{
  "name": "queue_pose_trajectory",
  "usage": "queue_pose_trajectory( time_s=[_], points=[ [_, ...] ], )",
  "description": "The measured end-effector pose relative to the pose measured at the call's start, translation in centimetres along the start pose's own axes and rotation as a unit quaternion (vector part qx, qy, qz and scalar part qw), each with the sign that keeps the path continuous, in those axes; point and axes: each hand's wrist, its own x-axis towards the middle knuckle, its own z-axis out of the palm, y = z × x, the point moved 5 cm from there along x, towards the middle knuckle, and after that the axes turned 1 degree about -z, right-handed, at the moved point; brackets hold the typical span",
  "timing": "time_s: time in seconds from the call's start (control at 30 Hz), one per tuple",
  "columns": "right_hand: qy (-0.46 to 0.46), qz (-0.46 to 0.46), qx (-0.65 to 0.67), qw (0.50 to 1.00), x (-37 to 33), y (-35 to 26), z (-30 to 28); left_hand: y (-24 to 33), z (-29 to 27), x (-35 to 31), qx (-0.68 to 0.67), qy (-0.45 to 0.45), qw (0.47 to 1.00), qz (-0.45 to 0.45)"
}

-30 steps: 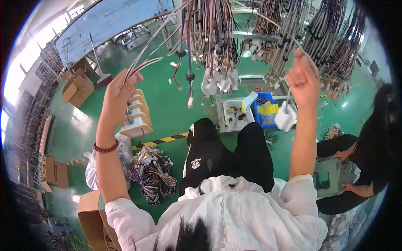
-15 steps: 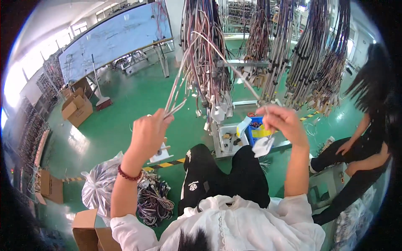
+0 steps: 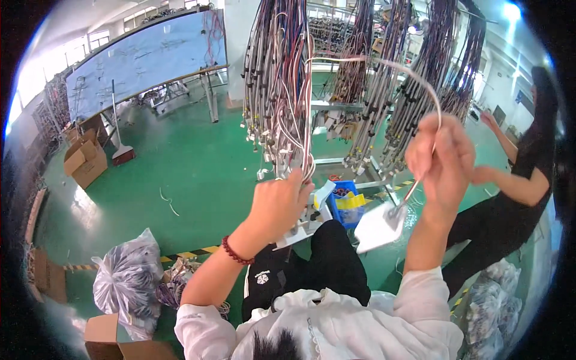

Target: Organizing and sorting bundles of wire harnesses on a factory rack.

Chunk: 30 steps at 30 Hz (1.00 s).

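Left hand (image 3: 279, 204) is closed around the lower end of a hanging wire bundle (image 3: 282, 90), fingers curled at the bundle's bottom, with a red bead bracelet (image 3: 235, 252) on the wrist. Right hand (image 3: 443, 157) is raised at about the same height, fingers pinched together on a pale cable (image 3: 390, 69) that arcs up from the hand and over to the left toward the bundle. A short end of that cable drops below the right hand to a white sheet (image 3: 375, 228) just beneath.

Below the hands, black trousers (image 3: 327, 264) and white sleeves show, with a blue bin (image 3: 343, 204) holding yellow pieces between the two arms. On the green floor (image 3: 186, 162) at lower left lie a clear bag (image 3: 126, 282) of dark wire and cardboard boxes (image 3: 84, 162). At the right a second person (image 3: 510, 192) in black reaches toward more hanging bundles (image 3: 420, 78). Farther back stands a long blue board (image 3: 144, 57) on legs, a broom (image 3: 120, 150) leaning near it.
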Motion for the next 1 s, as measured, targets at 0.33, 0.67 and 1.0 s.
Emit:
queue_pose_trajectory(
  time_s=[0.33, 0.67, 1.0],
  points=[
    [-0.128, -0.208, -0.304, 0.921, 9.3, 0.6, 9.9, 3.7, 1.0, -0.4, 0.077, 0.089, 0.99, 0.075],
    [0.092, -0.072, -0.151, 0.982, 10.4, 8.5, 3.5, 3.1, -1.6, -1.5, -0.039, 0.122, 0.991, 0.03],
    [0.006, -0.155, -0.44, 0.885, 10.0, 18.3, 5.5, 2.8, -2.1, -1.6, -0.15, 0.075, 0.986, -0.011]
  ],
)
